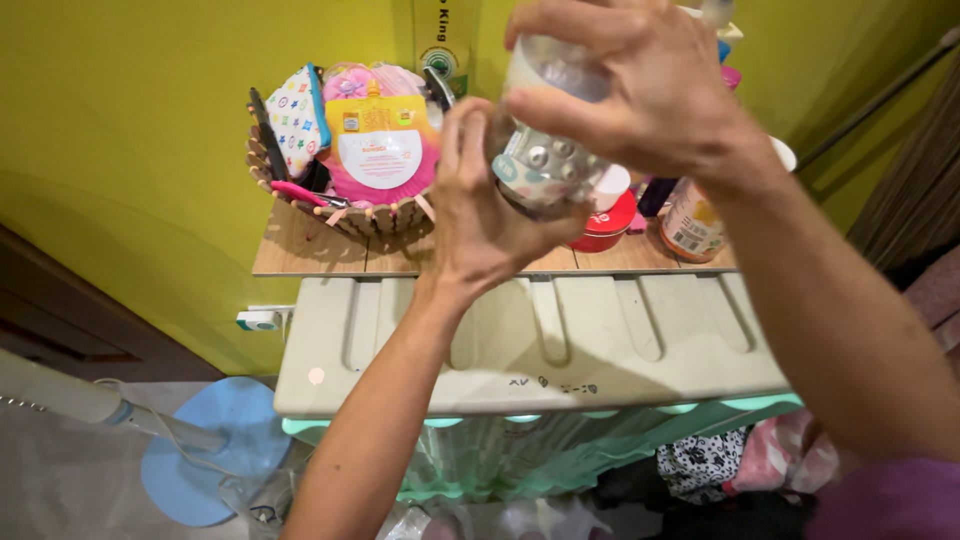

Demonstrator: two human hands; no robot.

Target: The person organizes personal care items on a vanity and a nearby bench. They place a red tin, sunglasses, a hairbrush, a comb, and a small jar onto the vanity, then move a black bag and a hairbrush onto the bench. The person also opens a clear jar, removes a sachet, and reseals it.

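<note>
I hold a clear plastic container (545,160) with a white lid up in front of me, above a wooden shelf. My left hand (480,205) cups it from below and behind. My right hand (640,85) grips its upper part from above, fingers wrapped over the top. Small round silvery bumps show through the clear wall. Both hands hide much of the container.
A wooden basket (340,215) holds pouches, a pink packet and a comb on the wooden shelf (310,255). A red bowl (605,228) and a tin (692,225) stand at right. Below is a grey-green plastic drawer unit (540,350); a blue fan base (215,455) is on the floor.
</note>
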